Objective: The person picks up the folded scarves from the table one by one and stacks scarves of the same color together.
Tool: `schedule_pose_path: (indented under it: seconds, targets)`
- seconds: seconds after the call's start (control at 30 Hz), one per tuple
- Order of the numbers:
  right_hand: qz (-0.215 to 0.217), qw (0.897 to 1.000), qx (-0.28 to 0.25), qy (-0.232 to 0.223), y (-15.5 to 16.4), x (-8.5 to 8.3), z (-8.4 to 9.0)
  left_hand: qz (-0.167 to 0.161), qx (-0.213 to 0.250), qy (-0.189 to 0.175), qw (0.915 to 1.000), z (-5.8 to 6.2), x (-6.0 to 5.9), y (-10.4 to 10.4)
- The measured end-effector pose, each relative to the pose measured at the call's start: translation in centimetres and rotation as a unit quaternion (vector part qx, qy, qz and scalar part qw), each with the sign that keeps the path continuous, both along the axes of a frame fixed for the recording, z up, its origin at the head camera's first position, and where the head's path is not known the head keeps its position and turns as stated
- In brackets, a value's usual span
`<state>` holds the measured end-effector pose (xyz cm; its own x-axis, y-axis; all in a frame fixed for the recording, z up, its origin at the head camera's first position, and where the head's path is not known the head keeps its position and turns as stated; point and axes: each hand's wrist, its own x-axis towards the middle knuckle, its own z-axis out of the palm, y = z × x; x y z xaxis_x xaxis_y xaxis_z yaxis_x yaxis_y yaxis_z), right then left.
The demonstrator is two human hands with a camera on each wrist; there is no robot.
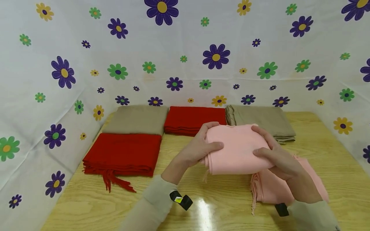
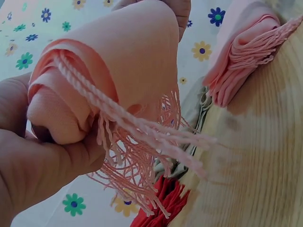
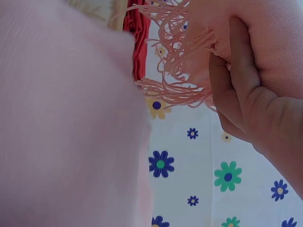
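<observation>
The right grip (image 3: 251, 101) holds a fringed pink cloth (image 3: 279, 47).

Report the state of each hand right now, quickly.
Left hand: holding one side of the folded, fringed pale pink fabric cloth.
Right hand: holding the opposite side of that same cloth.

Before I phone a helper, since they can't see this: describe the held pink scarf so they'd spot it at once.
Find the table in front of the flowered backdrop. Above it, the left hand and right hand grip opposite sides of a folded pink scarf. The other pink scarf lies on the table; this one alone is held up.
</observation>
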<state>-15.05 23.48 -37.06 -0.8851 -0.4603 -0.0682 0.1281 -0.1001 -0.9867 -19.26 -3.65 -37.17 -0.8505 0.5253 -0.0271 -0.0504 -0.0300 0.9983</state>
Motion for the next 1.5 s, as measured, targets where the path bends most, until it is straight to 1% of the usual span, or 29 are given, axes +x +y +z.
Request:
schedule_pose_path:
  seconds: [0.17,0.37,0.47,0.6,0.73,0.87,1.0,1.1,1.23,1.3,1.4,1.5]
  targets:
    - [0.005,1.0,-0.007,0.005,2.2,0.4,-0.6,-0.01,0.0,-0.003,0.9999,-0.2,0.1,2.1]
    - [0.011,0.999,-0.033,0.005,5.2,1.3,-1.9,-0.027,-0.007,-0.003,0.9996,-0.8,0.3,5.0]
    - [0.011,0.999,-0.039,0.009,6.7,1.5,-2.3,-0.034,-0.011,0.001,0.9993,-0.7,0.3,6.3]
    - [0.01,0.999,-0.047,0.01,8.7,1.7,-2.3,-0.049,-0.016,0.002,0.9987,-0.3,0.1,8.1]
    - [-0.002,0.999,-0.045,0.009,10.7,2.0,-2.3,-0.057,-0.021,0.004,0.9981,-0.1,0.0,10.1]
    - [-0.012,0.999,-0.044,0.0,12.7,2.7,-2.9,-0.055,-0.037,0.01,0.9977,-0.1,0.5,12.1]
    - [-0.023,0.999,-0.037,-0.006,14.3,3.4,-3.9,-0.058,-0.043,0.01,0.9973,-0.8,1.2,13.7]
    - [-0.032,0.999,-0.024,-0.014,14.7,3.6,-4.7,-0.067,-0.051,0.01,0.9964,-1.6,1.5,14.1]
    - [-0.04,0.998,-0.007,-0.041,14.9,3.7,-5.4,-0.085,-0.086,0.015,0.9925,-2.7,1.8,14.2]
    - [-0.046,0.998,0.004,-0.047,14.9,3.7,-5.5,-0.091,-0.099,0.017,0.9908,-3.1,1.8,14.2]
    - [-0.058,0.997,0.023,-0.045,15.0,3.9,-5.5,-0.093,-0.107,0.022,0.9897,-3.4,1.9,14.2]
    - [-0.068,0.997,0.034,-0.03,15.4,4.2,-5.5,-0.097,-0.101,0.03,0.9897,-3.3,2.0,14.3]
